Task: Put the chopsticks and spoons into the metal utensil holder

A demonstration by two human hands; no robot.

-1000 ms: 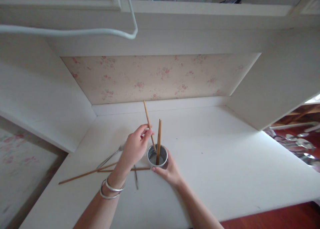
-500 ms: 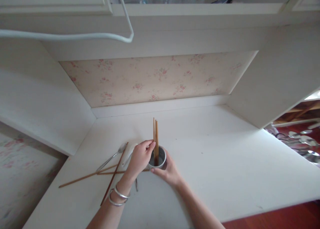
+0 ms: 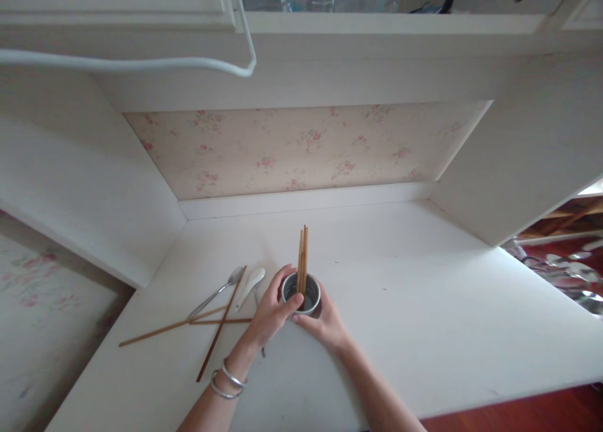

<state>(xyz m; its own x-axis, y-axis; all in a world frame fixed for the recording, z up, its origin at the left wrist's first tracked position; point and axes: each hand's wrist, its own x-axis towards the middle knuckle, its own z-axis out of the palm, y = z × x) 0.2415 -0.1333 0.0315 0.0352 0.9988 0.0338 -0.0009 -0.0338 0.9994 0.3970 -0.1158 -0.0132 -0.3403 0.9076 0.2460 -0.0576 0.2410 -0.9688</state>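
A small metal cup [image 3: 302,292] stands on the white counter [image 3: 424,306] with a few wooden chopsticks [image 3: 302,259] upright in it. My left hand [image 3: 271,313], with bangles at the wrist, wraps the cup's left side. My right hand [image 3: 325,324] holds the cup from the near right. To the left, three loose chopsticks [image 3: 207,324] lie crossed on the counter, beside a metal spoon [image 3: 217,292] and a white ceramic spoon [image 3: 250,286].
A floral back panel [image 3: 301,149] closes the alcove behind, with white side walls left and right. A white rail [image 3: 141,63] hangs overhead at the left. The counter's front edge runs along the bottom right, with red floor beyond it.
My left hand lowered a chopstick into the cup, let it go and dropped to grip the cup's side. My right hand stayed on the cup.
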